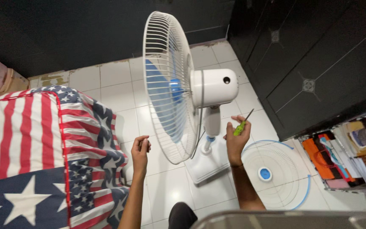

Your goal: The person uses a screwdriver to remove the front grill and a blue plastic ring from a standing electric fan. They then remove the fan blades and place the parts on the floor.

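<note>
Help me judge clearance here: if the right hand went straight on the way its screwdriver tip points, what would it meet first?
Nothing near: from the right hand, the green screwdriver points up-right, past the fan's motor housing, toward floor tiles and the dark cabinet; depth unclear.

The tall white plastic fan (191,97) stands between the two hands, so neither can cross straight over. Bare white floor tiles (106,80) lie open behind it. A round white wire grille (276,174) and the black cabinet (318,63) block the right; the striped, starred cushion (34,157) blocks the left.

Stars-and-stripes mattress (26,152) at left; detached round fan grille (276,174) on white floor tiles (119,80); dark cabinet (310,63); shelf of books (344,157) at right
</note>
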